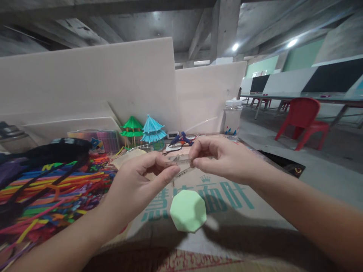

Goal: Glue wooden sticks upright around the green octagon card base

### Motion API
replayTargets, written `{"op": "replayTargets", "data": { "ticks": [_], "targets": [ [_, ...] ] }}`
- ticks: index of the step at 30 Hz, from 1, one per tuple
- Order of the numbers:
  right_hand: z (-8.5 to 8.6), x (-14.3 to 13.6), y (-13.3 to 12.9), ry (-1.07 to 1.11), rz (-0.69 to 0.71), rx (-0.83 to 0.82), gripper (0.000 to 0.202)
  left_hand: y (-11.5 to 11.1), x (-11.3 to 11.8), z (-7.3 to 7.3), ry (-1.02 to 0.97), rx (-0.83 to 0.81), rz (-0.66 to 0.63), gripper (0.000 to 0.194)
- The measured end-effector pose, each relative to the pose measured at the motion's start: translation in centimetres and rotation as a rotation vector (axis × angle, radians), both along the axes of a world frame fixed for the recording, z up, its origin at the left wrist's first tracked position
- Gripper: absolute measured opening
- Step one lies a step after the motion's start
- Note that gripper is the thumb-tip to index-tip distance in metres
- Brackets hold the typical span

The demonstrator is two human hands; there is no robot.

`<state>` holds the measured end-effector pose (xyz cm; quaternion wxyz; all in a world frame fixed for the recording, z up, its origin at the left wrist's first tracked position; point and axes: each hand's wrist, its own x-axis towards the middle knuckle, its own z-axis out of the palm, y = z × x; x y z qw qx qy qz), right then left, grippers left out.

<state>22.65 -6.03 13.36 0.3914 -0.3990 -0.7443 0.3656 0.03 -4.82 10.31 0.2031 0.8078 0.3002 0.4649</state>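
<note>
Both hands are raised over a printed cardboard sheet (227, 223). My left hand (150, 172) pinches something small and thin between thumb and fingertips; it is too small and blurred to name. Just right of it, my right hand (211, 155) has its thumb and fingers pressed together near a thin clear strip, and what it grips is unclear. Below the hands a pale green octagonal piece (188, 210) lies flat on the cardboard. Behind the hands rests a dark blue glue gun (183, 139).
Colourful pipe cleaners (51, 192) are heaped at the left. Green (132, 132) and blue (153, 132) tiered paper pavilions stand behind, near a marker set (106, 140). A clear bottle (232, 119) stands at the back right. White boards (113, 83) rise behind; a red chair (304, 117) is farther right.
</note>
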Motion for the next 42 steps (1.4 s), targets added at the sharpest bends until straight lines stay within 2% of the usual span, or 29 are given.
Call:
{"op": "replayTargets", "data": {
  "ticks": [3, 5, 10, 12, 15, 18, 20, 23, 26, 33, 42],
  "targets": [
    [0.0, -0.1, 0.2, 0.000, 0.004, 0.036, 0.007, 0.1, -0.1, 0.0, 0.021, 0.046, 0.033, 0.014],
    [-0.1, -0.1, 0.3, 0.021, 0.016, 0.101, 0.004, 0.4, -0.2, 0.0, 0.000, 0.005, 0.032, 0.015],
    [-1.3, -0.2, 0.1, -0.088, 0.073, 0.550, 0.030, 0.7, -0.1, 0.2, -0.041, -0.172, -0.065, 0.022],
    [-1.7, -0.2, -0.2, -0.119, 0.077, 0.658, 0.029, 0.4, 0.2, 0.3, -0.038, -0.175, -0.090, 0.021],
    [-1.5, -0.2, -0.6, -0.156, -0.019, 0.724, 0.015, 0.0, 0.4, 0.5, -0.037, -0.118, -0.089, 0.020],
    [-0.9, -0.1, -0.9, -0.272, -0.087, 0.829, 0.006, -0.2, 0.5, 0.5, 0.002, 0.023, -0.051, 0.015],
    [-0.8, 0.0, -0.9, -0.304, -0.065, 0.949, 0.008, -0.2, 0.6, 0.5, 0.048, 0.125, -0.025, 0.011],
    [-1.3, 0.2, -0.7, -0.303, 0.076, 1.102, 0.023, -0.2, 0.7, 0.5, 0.100, 0.209, -0.038, 0.014],
    [-1.9, 0.3, -0.7, -0.338, 0.173, 1.118, 0.035, -0.4, 0.6, 0.5, 0.124, 0.245, -0.071, 0.014],
    [-1.6, 0.3, -0.8, -0.338, 0.237, 1.023, 0.039, -0.3, 0.3, 0.0, 0.151, 0.274, -0.065, 0.011],
    [-0.8, 0.6, -0.8, -0.308, 0.177, 1.088, 0.041, -0.3, -0.2, 0.5, 0.041, 0.302, -0.016, 0.008]
  ]
}}
